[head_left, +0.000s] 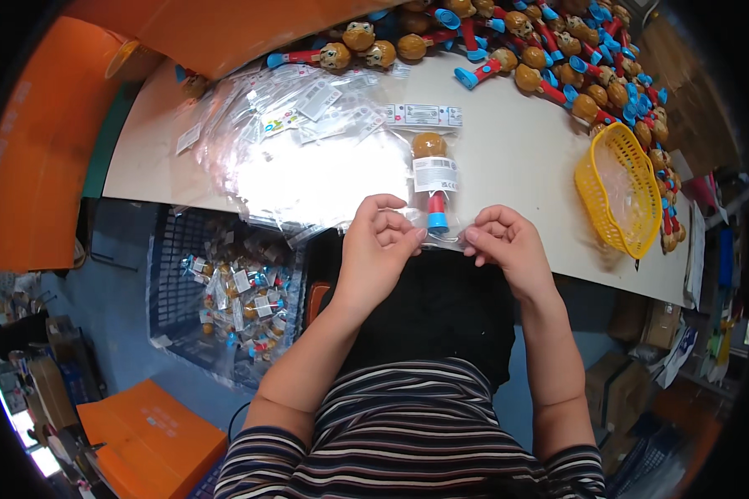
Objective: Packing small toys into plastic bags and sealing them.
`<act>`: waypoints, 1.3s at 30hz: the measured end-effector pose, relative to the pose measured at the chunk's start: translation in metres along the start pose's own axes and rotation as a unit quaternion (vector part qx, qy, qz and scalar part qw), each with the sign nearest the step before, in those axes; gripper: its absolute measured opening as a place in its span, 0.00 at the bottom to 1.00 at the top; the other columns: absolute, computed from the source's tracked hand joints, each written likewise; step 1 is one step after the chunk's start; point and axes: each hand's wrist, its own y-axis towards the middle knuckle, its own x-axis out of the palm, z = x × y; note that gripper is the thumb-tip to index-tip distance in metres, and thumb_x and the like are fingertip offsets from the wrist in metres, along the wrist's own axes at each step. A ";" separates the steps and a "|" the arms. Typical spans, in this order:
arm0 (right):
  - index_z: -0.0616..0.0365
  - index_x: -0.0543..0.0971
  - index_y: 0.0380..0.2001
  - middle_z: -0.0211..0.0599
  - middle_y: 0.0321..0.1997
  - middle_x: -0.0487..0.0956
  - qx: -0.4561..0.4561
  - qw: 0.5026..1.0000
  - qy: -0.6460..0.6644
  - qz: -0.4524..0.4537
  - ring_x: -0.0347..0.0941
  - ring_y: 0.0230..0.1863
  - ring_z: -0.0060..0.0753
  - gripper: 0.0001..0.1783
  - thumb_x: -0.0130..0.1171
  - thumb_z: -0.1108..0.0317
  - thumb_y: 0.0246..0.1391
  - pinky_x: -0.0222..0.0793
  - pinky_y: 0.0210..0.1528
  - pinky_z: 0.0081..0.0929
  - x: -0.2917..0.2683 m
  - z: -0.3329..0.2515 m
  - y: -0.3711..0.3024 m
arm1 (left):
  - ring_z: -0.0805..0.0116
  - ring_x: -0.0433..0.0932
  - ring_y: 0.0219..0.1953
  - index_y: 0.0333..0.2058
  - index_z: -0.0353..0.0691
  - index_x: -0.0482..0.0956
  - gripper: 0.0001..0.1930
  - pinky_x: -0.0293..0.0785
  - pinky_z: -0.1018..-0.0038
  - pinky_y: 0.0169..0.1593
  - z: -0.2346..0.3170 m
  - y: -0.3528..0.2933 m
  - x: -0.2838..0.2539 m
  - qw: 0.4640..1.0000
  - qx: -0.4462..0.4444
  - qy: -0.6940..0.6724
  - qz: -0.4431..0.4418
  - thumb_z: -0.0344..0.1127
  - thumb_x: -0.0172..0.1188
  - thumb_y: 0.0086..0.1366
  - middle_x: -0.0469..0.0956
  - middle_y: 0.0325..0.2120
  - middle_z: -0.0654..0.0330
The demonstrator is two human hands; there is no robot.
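On the table's front edge lies a clear plastic bag (453, 143) with a printed strip at its far end. Inside it is a small figure-shaped toy (429, 145) with a round brown head, a red stem and a blue base; a white label (435, 175) covers its middle. My left hand (377, 248) pinches the near left corner of the bag between thumb and fingers. At the near right corner, my right hand (512, 248) has its thumb and forefinger closed on the plastic film. The bag's near edge is stretched between both hands.
Left of the bag spreads a shiny heap of clear bags (287, 141). Many loose toys (587, 71) lie along the back and right. A yellow basket (597, 195) stands at right. Below left, a blue crate (165, 287) holds bagged toys. Orange boxes (37, 150) flank the left.
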 end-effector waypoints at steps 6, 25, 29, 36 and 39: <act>0.62 0.73 0.37 0.36 0.40 0.80 -0.070 0.995 0.002 -0.066 0.78 0.42 0.22 0.09 0.63 0.80 0.54 0.74 0.45 0.18 0.001 0.004 -0.025 | 0.66 0.81 0.42 0.64 0.36 0.47 0.41 0.79 0.74 0.44 0.014 -0.022 -0.005 0.991 -0.056 -0.110 -0.046 0.23 0.66 0.60 0.76 0.43 0.52; 0.65 0.79 0.38 0.37 0.36 0.82 -0.071 0.977 -0.138 -0.145 0.80 0.39 0.24 0.06 0.60 0.75 0.58 0.75 0.45 0.21 0.049 0.001 -0.026 | 0.65 0.76 0.52 0.55 0.33 0.72 0.20 0.69 0.71 0.57 0.011 -0.096 -0.155 0.823 0.235 0.261 0.447 0.28 0.61 0.65 0.78 0.50 0.53; 0.65 0.79 0.37 0.36 0.35 0.83 -0.068 0.974 -0.167 -0.136 0.80 0.40 0.24 0.07 0.61 0.73 0.58 0.75 0.46 0.22 0.052 -0.004 -0.030 | 0.47 0.72 0.60 0.45 0.35 0.80 0.17 0.70 0.65 0.58 0.043 -0.012 -0.053 0.847 0.301 0.420 0.122 0.27 0.68 0.55 0.78 0.50 0.47; 0.65 0.78 0.37 0.36 0.35 0.82 -0.034 0.988 -0.126 -0.086 0.80 0.40 0.24 0.06 0.60 0.74 0.59 0.75 0.46 0.22 0.026 0.009 -0.046 | 0.48 0.78 0.49 0.44 0.33 0.78 0.14 0.76 0.62 0.51 0.019 0.056 -0.010 0.809 0.210 0.536 0.118 0.28 0.64 0.59 0.79 0.47 0.46; 0.65 0.78 0.40 0.38 0.37 0.82 -0.025 0.995 -0.069 -0.068 0.80 0.43 0.28 0.08 0.56 0.70 0.64 0.76 0.46 0.23 0.018 0.013 -0.039 | 0.54 0.83 0.37 0.35 0.35 0.84 0.07 0.78 0.67 0.44 0.019 0.055 -0.009 0.816 0.330 0.438 0.184 0.28 0.66 0.57 0.83 0.35 0.50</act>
